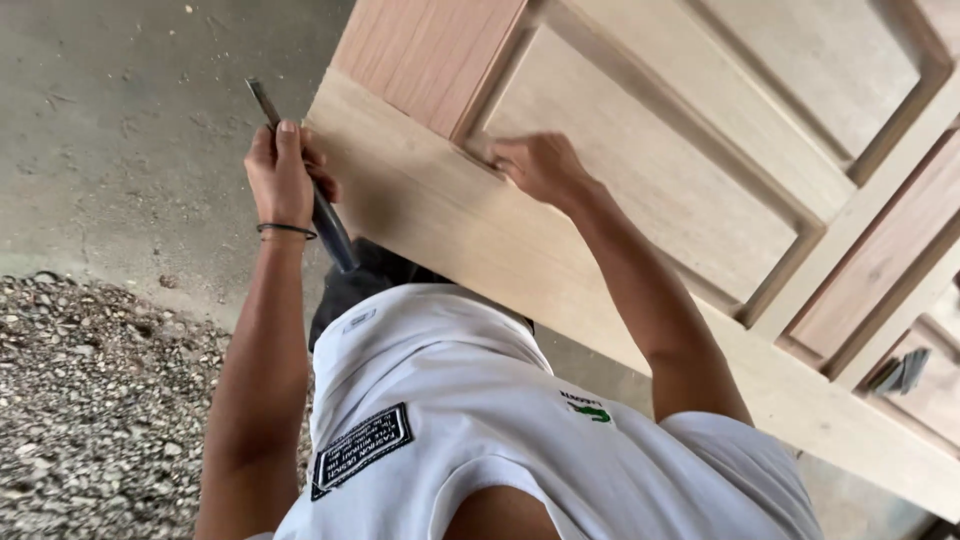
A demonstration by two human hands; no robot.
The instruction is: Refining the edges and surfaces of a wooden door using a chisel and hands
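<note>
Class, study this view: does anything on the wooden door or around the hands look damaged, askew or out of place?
Nothing stands out. The panelled wooden door shows no visible cracks or breaks. The left hand grips a dark tool at the door's edge; the right hand rests on a panel corner.

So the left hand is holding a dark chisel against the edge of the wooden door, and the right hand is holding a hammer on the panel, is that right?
Not quite. The head view shows the right hand holds no hammer: it rests bare on the door, fingers pressed at the panel's corner. The rest stands: the left hand holds a dark chisel against the door's edge.
</note>
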